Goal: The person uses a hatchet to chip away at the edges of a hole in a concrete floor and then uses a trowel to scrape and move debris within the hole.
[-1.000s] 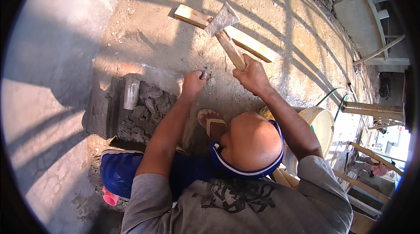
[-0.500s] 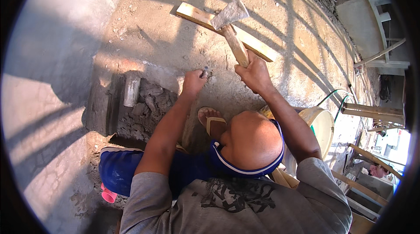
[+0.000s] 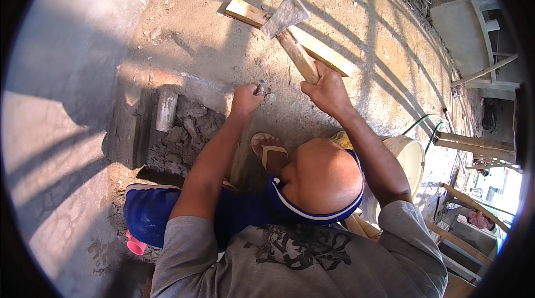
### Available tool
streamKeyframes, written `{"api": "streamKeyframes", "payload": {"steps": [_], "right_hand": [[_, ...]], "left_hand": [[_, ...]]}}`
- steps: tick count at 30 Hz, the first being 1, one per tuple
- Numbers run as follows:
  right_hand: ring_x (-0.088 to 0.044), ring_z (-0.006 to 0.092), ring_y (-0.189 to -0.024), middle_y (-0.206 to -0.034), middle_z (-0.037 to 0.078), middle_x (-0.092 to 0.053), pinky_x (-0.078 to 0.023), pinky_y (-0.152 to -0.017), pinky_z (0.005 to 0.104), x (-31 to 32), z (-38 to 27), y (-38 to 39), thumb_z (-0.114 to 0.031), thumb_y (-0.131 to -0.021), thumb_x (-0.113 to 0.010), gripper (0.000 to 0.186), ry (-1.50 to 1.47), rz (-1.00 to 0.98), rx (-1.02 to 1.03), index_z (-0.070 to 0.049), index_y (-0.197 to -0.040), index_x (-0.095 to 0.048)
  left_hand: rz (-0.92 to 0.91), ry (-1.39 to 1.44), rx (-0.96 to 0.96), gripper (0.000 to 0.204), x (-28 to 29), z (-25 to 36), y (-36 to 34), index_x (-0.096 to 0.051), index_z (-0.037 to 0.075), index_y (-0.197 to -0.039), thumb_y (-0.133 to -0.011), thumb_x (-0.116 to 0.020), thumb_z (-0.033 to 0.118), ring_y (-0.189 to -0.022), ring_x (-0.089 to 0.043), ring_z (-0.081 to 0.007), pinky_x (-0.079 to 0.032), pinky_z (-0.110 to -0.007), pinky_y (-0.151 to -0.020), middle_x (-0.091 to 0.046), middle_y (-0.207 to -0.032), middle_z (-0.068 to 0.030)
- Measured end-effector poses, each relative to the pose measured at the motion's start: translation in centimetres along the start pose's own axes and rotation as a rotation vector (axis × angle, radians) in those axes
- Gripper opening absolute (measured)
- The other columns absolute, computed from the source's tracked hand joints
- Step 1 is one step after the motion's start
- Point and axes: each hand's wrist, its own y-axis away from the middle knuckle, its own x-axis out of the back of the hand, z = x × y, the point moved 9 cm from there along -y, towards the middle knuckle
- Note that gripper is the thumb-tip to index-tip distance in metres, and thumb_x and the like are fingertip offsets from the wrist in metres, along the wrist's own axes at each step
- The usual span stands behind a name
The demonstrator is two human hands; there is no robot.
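Note:
My right hand is closed round the wooden handle of a hatchet, whose broad grey head is raised over a pale wooden plank lying on the dusty floor. My left hand is closed on a short metal chisel at a rough patch of the floor, just left of and below the hatchet handle. Left of that hand, a grey cylinder lies in a recess heaped with wet grey mortar. My bent knee and sandalled foot are below my hands.
A grey wall is on the left, with a pink plastic container near its foot. At the right are a pale bucket, a green hose, timber boards and a white frame. Striped shadows cross the floor.
The hatchet head moved up and right, then slightly back down and left. My left hand and the chisel have shifted slightly upward. The pink-clothed figure at the far right shows less now.

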Motion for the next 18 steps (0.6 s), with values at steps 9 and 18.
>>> {"api": "streamKeyframes", "payload": {"steps": [9, 18], "right_hand": [[-0.07, 0.0313, -0.076, -0.084, 0.021, -0.069, -0.057, -0.069, 0.0421, -4.4, 6.6, 2.4, -0.012, -0.086, -0.068, 0.028, 0.016, 0.049, 0.05, 0.0, -0.109, -0.059], [-0.06, 0.009, -0.055, -0.07, 0.004, -0.064, -0.048, -0.049, 0.0248, 9.6, -7.1, 0.4, -0.008, -0.092, -0.071, 0.02, -0.481, 0.515, 0.297, -0.001, -0.105, -0.058]], "left_hand": [[0.013, 0.099, -0.028, 0.026, -1.4, 2.1, -0.3, -0.066, -0.003, -0.087, -0.085, -0.074, 0.021, -0.059, -0.059, -0.0266, -0.049, -0.039, -0.062, -0.063, -0.072, -0.0216], [0.035, 0.064, -0.016, 0.017, 0.2, 1.1, 0.1, -0.069, 0.0, -0.086, -0.082, -0.073, 0.016, -0.07, -0.066, -0.0404, -0.051, -0.044, -0.063, -0.066, -0.078, -0.0241]]}}
